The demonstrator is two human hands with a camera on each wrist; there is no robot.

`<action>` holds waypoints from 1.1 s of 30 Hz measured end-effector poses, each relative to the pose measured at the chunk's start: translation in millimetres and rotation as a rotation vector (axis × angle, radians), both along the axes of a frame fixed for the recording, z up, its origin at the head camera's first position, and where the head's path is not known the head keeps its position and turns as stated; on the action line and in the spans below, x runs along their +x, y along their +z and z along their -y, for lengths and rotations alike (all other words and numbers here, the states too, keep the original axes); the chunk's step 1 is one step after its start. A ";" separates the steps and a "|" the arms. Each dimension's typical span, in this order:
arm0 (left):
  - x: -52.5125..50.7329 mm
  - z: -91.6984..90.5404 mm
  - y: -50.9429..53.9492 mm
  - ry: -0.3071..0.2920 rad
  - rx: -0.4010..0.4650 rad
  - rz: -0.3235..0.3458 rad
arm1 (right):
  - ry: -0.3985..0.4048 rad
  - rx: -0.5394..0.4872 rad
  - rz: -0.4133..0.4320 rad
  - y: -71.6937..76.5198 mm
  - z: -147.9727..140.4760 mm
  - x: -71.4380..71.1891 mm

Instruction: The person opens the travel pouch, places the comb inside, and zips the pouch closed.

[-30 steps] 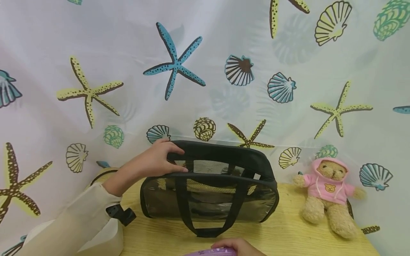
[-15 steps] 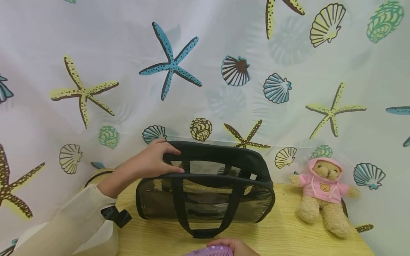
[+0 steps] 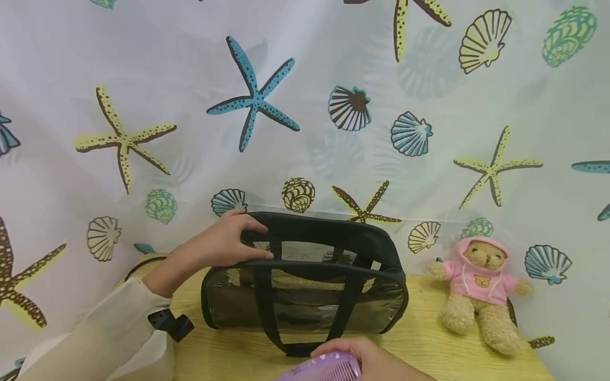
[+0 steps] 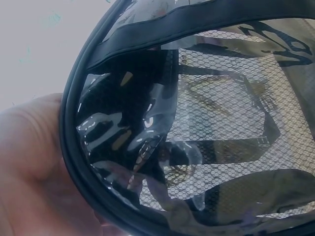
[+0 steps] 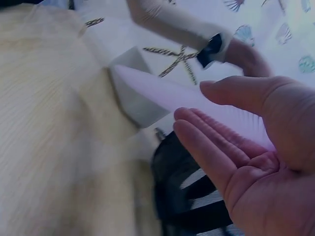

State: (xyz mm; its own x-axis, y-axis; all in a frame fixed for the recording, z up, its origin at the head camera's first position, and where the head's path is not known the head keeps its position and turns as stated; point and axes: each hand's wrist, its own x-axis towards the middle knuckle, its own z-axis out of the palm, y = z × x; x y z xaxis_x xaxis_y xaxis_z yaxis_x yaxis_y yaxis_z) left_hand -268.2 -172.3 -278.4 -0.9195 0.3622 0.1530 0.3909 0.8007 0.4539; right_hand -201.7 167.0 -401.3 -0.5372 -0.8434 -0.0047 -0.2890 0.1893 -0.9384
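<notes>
A black bag (image 3: 310,304) with see-through panels and mesh lies on the table, its top opening unzipped and gaping. My left hand (image 3: 226,238) grips its left end, thumb over the front rim and fingers at the back rim. The left wrist view shows that hand's palm beside the bag's round end panel (image 4: 133,108). In front of the bag's hanging handle, my right hand (image 3: 369,362) holds a purple comb (image 3: 324,368), whose lower part runs out of the head view. In the right wrist view the comb (image 5: 152,91) is blurred, lying between thumb and fingers.
A teddy bear (image 3: 486,286) in a pink hoodie leans at the right against the printed curtain (image 3: 286,153). A white block-shaped object (image 3: 154,357) stands under my left forearm. Behind that forearm is a yellowish item with a black strap (image 3: 143,264). The table (image 3: 429,349) is pale wood.
My right hand has come up with the comb, closer to the bag's handle. The left hand keeps its hold on the bag. The head view has shifted slightly.
</notes>
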 end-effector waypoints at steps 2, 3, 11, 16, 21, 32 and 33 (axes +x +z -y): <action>1.6 3.2 -1.5 -0.009 0.002 -0.009 | -0.024 0.017 0.020 17.4 -2.8 6.7; 2.3 4.7 -2.1 -0.013 0.001 -0.013 | -0.041 0.031 0.023 26.2 -5.1 9.9; 0.6 4.0 -2.1 -0.014 0.002 -0.006 | -0.160 -0.042 0.022 95.5 -25.9 24.7; -1.4 4.2 -3.3 -0.021 0.003 -0.019 | -0.227 -0.093 -0.063 128.0 -31.1 14.0; -1.1 3.9 -4.3 -0.009 0.000 -0.017 | -0.279 -0.173 -0.028 148.3 -30.0 -8.5; 0.0 1.5 -1.4 0.012 0.011 0.001 | -0.377 -0.088 -0.104 157.1 -18.4 -64.8; -0.2 1.4 -0.7 0.012 0.009 0.005 | -0.375 -0.083 -0.100 156.8 -16.9 -68.7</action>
State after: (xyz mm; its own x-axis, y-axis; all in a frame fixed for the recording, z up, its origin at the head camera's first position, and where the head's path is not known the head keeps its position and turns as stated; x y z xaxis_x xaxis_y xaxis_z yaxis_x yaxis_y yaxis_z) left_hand -268.5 -173.7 -279.0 -0.9247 0.3493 0.1515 0.3786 0.8012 0.4634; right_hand -270.4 183.9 -244.5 -0.8024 -0.5839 0.1231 -0.3051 0.2242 -0.9256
